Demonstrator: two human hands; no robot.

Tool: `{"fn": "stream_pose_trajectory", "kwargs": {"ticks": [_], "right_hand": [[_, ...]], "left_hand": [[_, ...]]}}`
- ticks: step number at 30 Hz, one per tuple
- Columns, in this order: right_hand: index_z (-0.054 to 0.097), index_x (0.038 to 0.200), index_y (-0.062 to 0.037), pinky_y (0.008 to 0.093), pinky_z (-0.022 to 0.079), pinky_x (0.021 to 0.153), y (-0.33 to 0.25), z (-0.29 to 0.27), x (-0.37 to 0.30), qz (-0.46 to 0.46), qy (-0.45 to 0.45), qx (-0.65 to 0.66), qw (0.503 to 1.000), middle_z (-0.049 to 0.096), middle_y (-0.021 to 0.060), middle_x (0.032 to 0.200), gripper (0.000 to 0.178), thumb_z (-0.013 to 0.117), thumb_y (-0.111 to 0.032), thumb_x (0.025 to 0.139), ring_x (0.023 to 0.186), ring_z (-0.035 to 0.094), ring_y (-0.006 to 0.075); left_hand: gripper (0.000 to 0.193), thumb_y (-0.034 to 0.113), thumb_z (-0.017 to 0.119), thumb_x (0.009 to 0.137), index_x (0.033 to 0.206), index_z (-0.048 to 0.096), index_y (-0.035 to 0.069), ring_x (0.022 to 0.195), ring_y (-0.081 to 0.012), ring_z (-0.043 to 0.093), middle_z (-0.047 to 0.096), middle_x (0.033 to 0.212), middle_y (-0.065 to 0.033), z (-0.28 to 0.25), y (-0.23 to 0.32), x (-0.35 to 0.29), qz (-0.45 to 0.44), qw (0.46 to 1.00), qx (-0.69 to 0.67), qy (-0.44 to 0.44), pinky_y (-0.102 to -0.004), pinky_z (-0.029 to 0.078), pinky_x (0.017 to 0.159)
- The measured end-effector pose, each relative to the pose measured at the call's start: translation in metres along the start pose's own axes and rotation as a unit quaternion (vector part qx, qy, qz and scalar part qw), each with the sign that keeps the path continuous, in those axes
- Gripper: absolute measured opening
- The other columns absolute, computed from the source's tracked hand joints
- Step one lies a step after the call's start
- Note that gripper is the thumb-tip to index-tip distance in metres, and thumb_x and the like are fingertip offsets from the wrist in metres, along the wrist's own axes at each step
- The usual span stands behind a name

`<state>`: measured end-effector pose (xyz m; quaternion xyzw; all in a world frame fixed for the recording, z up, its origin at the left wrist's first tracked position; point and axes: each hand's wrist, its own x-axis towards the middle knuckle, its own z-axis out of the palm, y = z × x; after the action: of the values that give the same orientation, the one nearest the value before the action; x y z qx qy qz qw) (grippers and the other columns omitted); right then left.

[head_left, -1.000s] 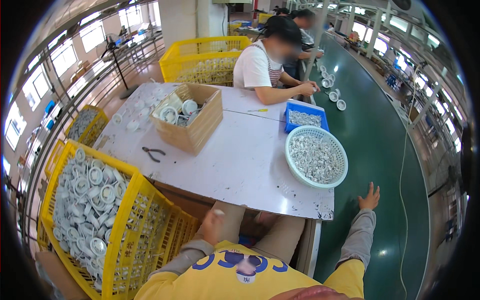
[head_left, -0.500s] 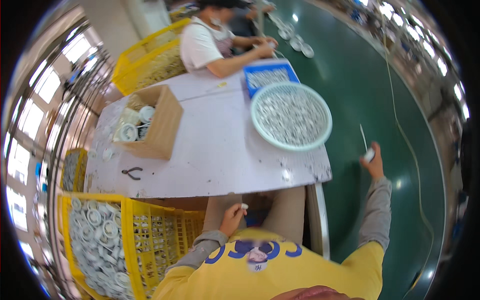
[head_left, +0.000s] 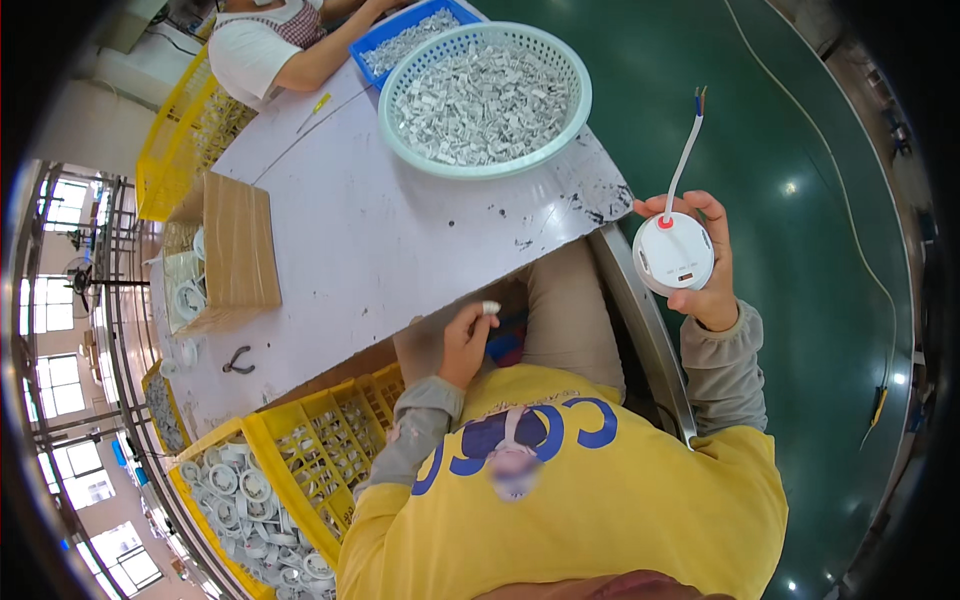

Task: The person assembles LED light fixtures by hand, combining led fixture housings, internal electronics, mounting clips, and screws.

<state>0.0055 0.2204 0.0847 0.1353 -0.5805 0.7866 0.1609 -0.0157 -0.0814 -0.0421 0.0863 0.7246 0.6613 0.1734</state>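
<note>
The right hand's (head_left: 718, 292) fingers clamp a white round fitting (head_left: 676, 254) by its edge; the left's (head_left: 464, 345) curl at a small white piece (head_left: 490, 308), grip unclear. Above the green belt (head_left: 800, 320), that rim hold could slip, or the free cable (head_left: 684, 165) snag.

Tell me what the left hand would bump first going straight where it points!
Probably the near edge of the white table, just ahead of the left hand. Depth is unclear, though: it might pass under the tabletop.
</note>
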Motion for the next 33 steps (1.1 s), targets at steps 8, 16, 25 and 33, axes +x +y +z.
{"fn": "stream_pose_trajectory", "kwargs": {"ticks": [8,16,25,33], "right_hand": [[0.031,0.12,-0.0051,0.0391,0.037,0.094,0.01,0.029,-0.006,-0.003,-0.037,0.051,0.998,0.048,0.0154,0.113,0.092,0.085,-0.028,0.049,0.112,0.046,0.0292],[0.036,0.116,-0.005,0.0304,0.04,0.089,0.033,0.067,-0.034,0.259,0.064,0.189,0.945,0.05,0.0124,0.111,0.066,0.069,-0.039,0.071,0.105,0.05,0.0206],[0.059,0.091,0.0012,0.0254,0.047,0.065,0.005,0.021,0.01,0.304,-0.165,-0.12,0.931,0.06,0.0064,0.078,0.021,0.051,-0.018,0.086,0.074,0.057,0.0125],[0.061,0.083,-0.0032,0.0331,0.047,0.063,0.044,0.033,0.155,-0.058,-0.235,-0.455,0.857,0.059,0.012,0.081,0.011,0.058,-0.004,0.072,0.072,0.058,0.0265]], "left_hand": [[0.022,-0.004,0.045,0.084,0.105,0.051,0.001,0.069,-0.008,0.048,0.053,0.083,-0.0036,0.028,0.052,0.015,0.142,0.987,-0.069,0.026,-0.0195,0.04,0.062],[0.061,0.013,0.072,0.064,0.118,0.044,0.002,0.12,-0.0328,0.032,0.034,0.127,-0.0188,0.049,0.081,0.023,0.386,0.913,0.127,-0.019,-0.041,0.027,0.098],[0.023,-0.001,0.049,0.074,0.096,0.055,-0.001,0.089,-0.0228,0.057,0.06,0.093,-0.0128,0.035,0.072,0.013,0.252,0.961,-0.019,-0.113,-0.0336,0.04,0.084],[0.016,0.01,0.053,0.084,0.096,0.053,0.0,0.076,-0.007,0.049,0.055,0.081,-0.0016,0.054,0.052,-0.002,0.005,0.981,-0.126,-0.146,-0.0232,0.042,0.067]]}}
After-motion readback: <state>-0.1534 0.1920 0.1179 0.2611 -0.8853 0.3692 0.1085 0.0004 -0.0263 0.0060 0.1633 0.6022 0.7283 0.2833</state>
